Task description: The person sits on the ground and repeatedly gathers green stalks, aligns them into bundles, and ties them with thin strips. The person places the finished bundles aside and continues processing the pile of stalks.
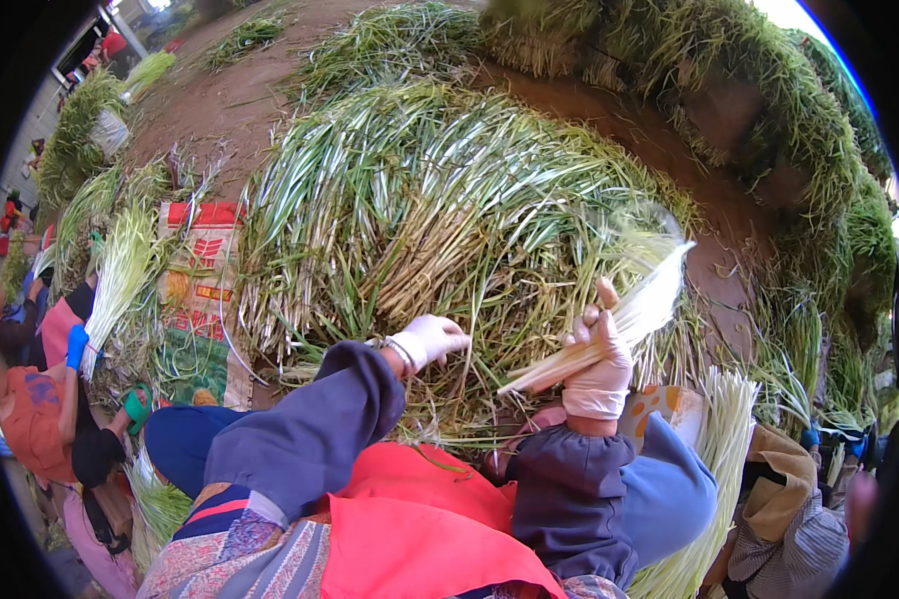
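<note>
In a thin whitish glove, my right hand (599, 363) grips a bundle of pale, peeled-looking stalks (644, 296). Their white ends fan out to the upper right, and the opposite ends stick out left of my fist. My left hand (436, 341), also gloved, is over the near edge of a large heap of long green leafy stalks (419, 172). Its fingertips touch or almost touch a thin yellowish leaf (476, 303); I cannot tell whether they pinch it. Dry brown stalks (423, 258) lie amid the heap. A red apron (427, 517) covers my lap.
A printed sack (202, 299) lies left of the heap. Long pale stalks (719, 449) are piled by my right knee. To the left, a person in blue gloves (77, 346) holds pale stalks; another person (783, 517) sits at right. Tall green stacks (786, 112) rise at upper right.
</note>
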### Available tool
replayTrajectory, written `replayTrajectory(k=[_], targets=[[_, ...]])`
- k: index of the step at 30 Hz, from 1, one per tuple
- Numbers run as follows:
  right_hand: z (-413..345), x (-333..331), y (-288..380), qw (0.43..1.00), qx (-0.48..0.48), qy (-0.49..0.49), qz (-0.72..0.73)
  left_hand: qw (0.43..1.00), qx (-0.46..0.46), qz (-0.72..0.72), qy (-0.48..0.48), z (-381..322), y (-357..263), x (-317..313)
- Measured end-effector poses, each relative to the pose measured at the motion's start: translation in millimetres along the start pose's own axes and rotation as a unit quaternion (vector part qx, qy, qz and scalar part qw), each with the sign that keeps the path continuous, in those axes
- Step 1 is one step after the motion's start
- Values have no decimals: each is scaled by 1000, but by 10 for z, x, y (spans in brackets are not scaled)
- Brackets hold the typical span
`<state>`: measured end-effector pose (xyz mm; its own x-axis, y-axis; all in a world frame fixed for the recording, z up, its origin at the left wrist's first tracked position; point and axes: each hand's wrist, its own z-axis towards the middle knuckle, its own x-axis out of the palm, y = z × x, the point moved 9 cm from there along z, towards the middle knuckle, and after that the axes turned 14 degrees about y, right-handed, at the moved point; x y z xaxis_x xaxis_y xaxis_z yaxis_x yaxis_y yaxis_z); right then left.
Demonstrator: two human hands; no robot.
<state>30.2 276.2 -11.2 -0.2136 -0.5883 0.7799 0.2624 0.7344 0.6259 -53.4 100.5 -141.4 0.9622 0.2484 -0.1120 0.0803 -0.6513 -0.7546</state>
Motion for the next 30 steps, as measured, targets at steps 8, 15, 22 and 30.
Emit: replayTrajectory(k=[8, 15, 22, 30], targets=[[-24, -437, -927, 975, 169, -68, 130, 957, -3, -231, -174, 650, 395, -72], [-172, -611, -1373, 948, 287, -110, -78, 970, 56, -210, -105, -136, -36, 151], [-329, -560, -1534, 930, 355, -83, -44, 948, 69, -289, -113, -364, -74, 264], [-202, -214, -1249, 979, 160, -71, 101, 875, 138, -439, -151, -642, 6, 249]])
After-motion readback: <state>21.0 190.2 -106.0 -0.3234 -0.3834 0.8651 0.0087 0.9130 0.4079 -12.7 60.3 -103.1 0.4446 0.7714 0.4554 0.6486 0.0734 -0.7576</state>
